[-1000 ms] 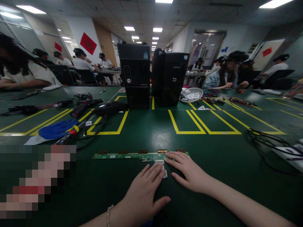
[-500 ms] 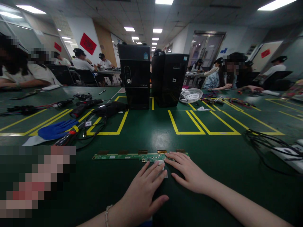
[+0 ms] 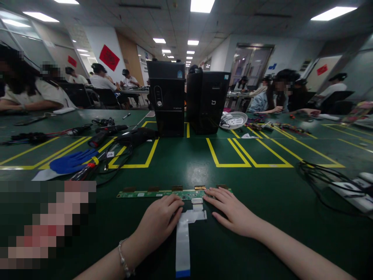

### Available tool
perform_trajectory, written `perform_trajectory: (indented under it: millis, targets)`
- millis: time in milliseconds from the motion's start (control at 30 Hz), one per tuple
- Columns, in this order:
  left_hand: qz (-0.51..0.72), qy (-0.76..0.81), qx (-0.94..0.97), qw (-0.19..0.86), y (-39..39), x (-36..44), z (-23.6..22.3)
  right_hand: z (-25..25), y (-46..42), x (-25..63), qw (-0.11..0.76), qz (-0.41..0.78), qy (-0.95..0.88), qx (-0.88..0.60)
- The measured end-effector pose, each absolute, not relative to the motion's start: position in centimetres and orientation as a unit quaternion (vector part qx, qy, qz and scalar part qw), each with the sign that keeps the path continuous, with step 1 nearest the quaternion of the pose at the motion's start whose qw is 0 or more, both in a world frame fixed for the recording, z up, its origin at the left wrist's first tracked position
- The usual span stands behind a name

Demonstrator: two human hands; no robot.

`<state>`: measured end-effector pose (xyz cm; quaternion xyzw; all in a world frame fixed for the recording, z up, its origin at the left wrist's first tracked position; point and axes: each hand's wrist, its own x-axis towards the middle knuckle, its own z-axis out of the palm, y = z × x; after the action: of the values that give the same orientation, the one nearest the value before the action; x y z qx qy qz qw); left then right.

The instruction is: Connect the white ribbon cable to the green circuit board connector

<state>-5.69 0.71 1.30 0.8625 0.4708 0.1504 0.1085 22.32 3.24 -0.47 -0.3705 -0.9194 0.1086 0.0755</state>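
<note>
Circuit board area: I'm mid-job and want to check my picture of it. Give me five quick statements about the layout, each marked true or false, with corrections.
1. The right hand covers part of the green circuit board near its right end. True.
2. The flat white cable has a blue end nearest the person. True.
3. The flat white cable lies to the left of the left hand. False: it lies to the right of that hand.
4. Two black computer towers stand upright beyond the board. True.
5. The blue glove lies on the right side of the table. False: it lies on the left side.
</note>
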Motion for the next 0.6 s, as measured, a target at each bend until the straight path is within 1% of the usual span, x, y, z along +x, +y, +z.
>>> perform_trajectory:
  millis: [133, 300, 400, 500, 600]
  targets:
    - [0.138, 0.470, 0.863, 0.121, 0.5, -5.9, 1.0, -0.7, 3.3, 22.8, 0.083, 0.092, -0.922, -0.367]
    - [0.136, 0.440, 0.879, 0.122, 0.0, -7.9, -0.2, -1.0, 3.8, 24.0, 0.127, 0.074, -0.919, -0.367]
    - [0.126, 0.411, 0.891, 0.144, -0.4, -9.6, -0.6, -1.1, 4.2, 24.6, 0.139, 0.075, -0.913, -0.375]
    - [0.116, 0.413, 0.890, 0.155, -0.7, -10.4, -0.5, -1.2, 4.3, 24.5, 0.139, 0.079, -0.915, -0.369]
    - [0.110, 0.417, 0.888, 0.161, -0.7, -10.4, -0.2, -1.1, 4.0, 23.8, 0.121, 0.080, -0.919, -0.366]
